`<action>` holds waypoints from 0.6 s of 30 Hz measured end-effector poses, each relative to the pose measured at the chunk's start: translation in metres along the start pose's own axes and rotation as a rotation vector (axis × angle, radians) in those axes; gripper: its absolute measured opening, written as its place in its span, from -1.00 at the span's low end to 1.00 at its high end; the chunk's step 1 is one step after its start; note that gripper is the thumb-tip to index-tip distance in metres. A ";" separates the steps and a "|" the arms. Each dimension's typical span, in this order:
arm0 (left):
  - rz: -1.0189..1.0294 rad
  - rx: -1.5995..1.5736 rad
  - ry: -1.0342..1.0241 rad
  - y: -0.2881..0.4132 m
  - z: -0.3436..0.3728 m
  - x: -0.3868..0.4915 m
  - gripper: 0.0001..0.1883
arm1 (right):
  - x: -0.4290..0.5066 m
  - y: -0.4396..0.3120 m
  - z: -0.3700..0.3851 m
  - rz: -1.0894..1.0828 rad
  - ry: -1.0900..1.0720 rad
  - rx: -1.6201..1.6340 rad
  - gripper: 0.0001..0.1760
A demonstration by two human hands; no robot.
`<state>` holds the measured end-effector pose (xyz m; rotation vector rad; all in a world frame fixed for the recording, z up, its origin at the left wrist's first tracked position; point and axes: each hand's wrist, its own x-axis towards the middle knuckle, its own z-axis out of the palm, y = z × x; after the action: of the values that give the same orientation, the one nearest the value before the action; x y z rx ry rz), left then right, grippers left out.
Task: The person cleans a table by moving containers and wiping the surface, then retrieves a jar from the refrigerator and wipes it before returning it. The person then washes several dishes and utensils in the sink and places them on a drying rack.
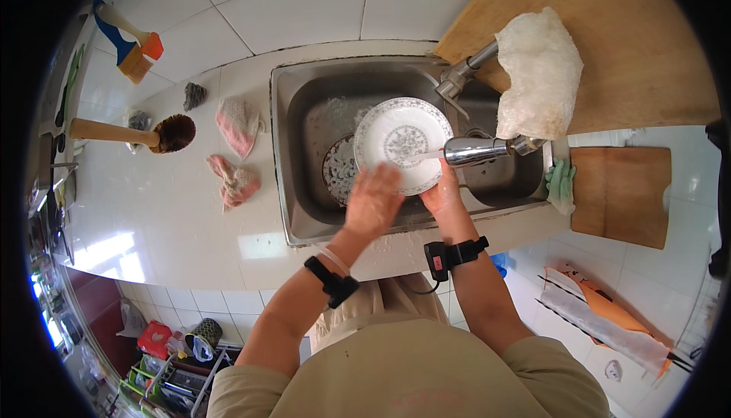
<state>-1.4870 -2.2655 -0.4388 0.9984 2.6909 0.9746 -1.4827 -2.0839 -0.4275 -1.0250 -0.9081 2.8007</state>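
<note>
A white plate with a grey floral pattern (394, 121) is tilted over the left basin of the stainless steel sink (308, 229). My right hand (444, 189) grips its lower right edge. Over the plate's lower left rim is my left hand (374, 198), blurred, fingers spread, holding nothing; whether it touches the plate I cannot tell. Water runs from the chrome faucet (477, 151) onto the plate. Another patterned plate (338, 172) lies in the basin, partly hidden by the first plate and my left hand.
Two pink-and-white cloths (237, 124), a steel wool pad (195, 95) and a wooden-handled brush (174, 133) are left of the sink. A white cloth (539, 75) hangs over the faucet pipe. Green gloves (561, 185) and a wooden board (621, 195) are at the right.
</note>
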 end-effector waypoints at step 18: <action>-0.657 -0.414 0.311 -0.064 0.026 0.043 -0.77 | -0.028 0.035 0.009 0.162 0.044 -0.277 -0.35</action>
<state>-1.5474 -2.2626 -0.4934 -0.1256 2.5602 1.5021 -1.4602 -2.1238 -0.4242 -1.2406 -1.2907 2.8210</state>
